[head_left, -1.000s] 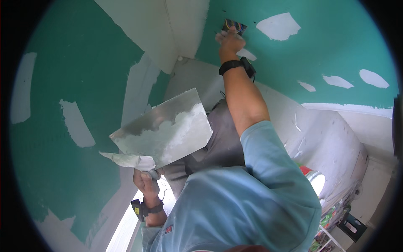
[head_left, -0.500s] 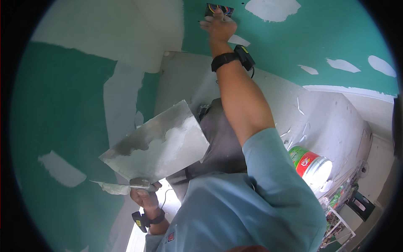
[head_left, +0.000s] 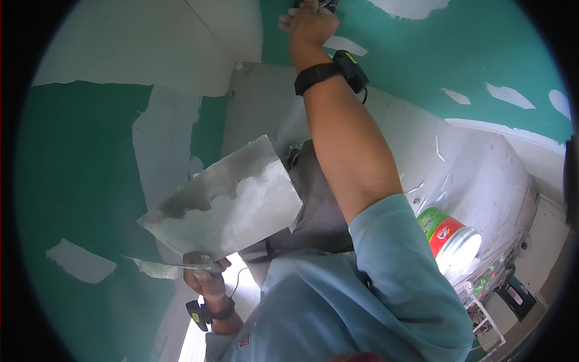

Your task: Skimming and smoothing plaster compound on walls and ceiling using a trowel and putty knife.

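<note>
My left hand [head_left: 205, 279], low left of centre, is closed on the handles of a square metal plaster board [head_left: 223, 199] smeared with pale compound and a putty knife [head_left: 155, 265] carrying a lump of it. My right hand [head_left: 312, 25] reaches up to a small dark box with coloured wires [head_left: 327, 6] set in the green board [head_left: 482, 48] at the top edge. Its fingers are bent at the box, and I cannot make out what they grip. Black straps with small devices circle both wrists.
Green boards with white patches [head_left: 81, 259] surround me left and above right. A grey-white wall [head_left: 410, 133] lies between. At right stand a green-and-red bucket [head_left: 443, 235], a white frame with clutter [head_left: 482, 323] and a dark item [head_left: 515, 292]. My trousered leg [head_left: 313, 193] is below the arm.
The view has shifted, putting the wire box higher, at the frame's edge. The putty knife and board have turned slightly in my left hand. The bucket has come more into view.
</note>
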